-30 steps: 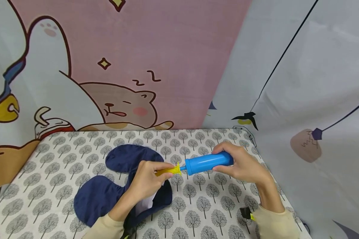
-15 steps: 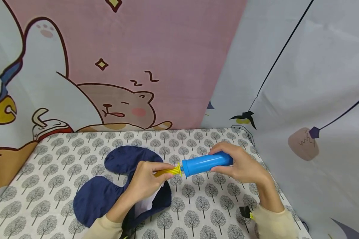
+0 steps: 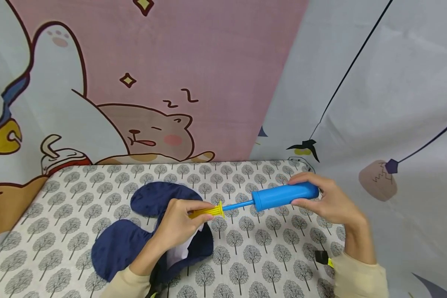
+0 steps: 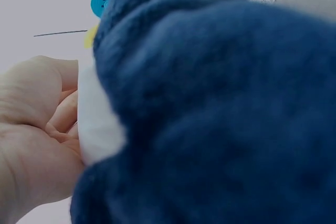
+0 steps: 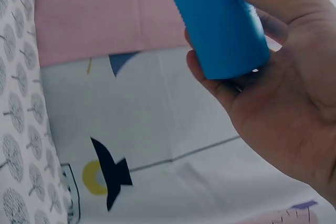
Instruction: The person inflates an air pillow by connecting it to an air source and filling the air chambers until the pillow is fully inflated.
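A blue hand pump [image 3: 284,196] is held level between both hands over the table. My left hand [image 3: 179,223] pinches its yellow ribbed end [image 3: 219,210] between thumb and fingers. The right hand [image 3: 331,203] grips the far end of the blue barrel. A long stretch of thin blue rod [image 3: 240,205] shows between barrel and yellow end. Below the left hand lies a navy plush piece with rounded lobes [image 3: 121,248]. White material [image 3: 178,255] shows in its opening. In the left wrist view, the navy cloth [image 4: 220,108] hides the fingertips and most of the yellow end.
A tablecloth with a grey tree print [image 3: 242,271] covers the table. Behind it hangs a pink backdrop with cartoon animals [image 3: 227,82], and a pale curtain [image 3: 406,91] stands along the right side.
The right hand first pushed the blue barrel close to the yellow end, then drew it back to the right, baring the rod. The left hand stays nearly in place.
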`<state>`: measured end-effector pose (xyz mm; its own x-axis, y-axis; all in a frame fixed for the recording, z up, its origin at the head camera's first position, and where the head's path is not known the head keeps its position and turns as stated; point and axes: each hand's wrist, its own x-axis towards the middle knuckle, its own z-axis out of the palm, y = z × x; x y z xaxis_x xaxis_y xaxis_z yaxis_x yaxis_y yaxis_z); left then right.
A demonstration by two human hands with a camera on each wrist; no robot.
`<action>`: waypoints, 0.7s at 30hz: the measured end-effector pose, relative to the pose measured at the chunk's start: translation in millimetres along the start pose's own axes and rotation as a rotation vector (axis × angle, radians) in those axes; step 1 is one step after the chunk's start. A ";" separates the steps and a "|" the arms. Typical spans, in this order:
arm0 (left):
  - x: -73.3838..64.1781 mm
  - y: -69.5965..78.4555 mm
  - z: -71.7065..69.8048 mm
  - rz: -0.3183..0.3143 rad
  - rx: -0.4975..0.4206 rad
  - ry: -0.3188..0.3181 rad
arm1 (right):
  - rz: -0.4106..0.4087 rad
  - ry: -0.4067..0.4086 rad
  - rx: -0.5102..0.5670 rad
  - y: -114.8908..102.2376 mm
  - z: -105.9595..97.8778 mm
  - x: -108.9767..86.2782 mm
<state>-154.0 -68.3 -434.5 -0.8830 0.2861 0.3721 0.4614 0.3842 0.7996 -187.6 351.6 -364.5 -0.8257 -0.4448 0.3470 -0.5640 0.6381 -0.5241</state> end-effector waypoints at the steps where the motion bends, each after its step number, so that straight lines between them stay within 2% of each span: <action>1: 0.2 -0.1 -0.4 -0.003 0.001 -0.001 | 0.010 0.001 -0.012 1.4 -2.7 -1.7; 5: 0.4 -0.7 -1.5 -0.021 0.009 -0.002 | 0.041 0.017 -0.046 5.0 -13.1 -7.9; 11: -0.3 -1.7 -0.7 -0.029 0.003 -0.005 | 0.042 0.017 -0.064 8.4 -19.3 -11.2; 16: -1.0 -1.5 1.2 -0.028 0.004 -0.003 | 0.040 -0.041 -0.089 5.3 -8.0 -1.8; 21: -0.5 -0.5 0.7 -0.022 0.026 0.013 | -0.026 -0.094 -0.071 -4.6 12.0 11.2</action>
<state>-153.8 -68.0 -435.3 -0.8940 0.2657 0.3607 0.4436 0.4131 0.7953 -194.2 336.2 -367.6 -0.8078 -0.5167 0.2837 -0.5875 0.6672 -0.4579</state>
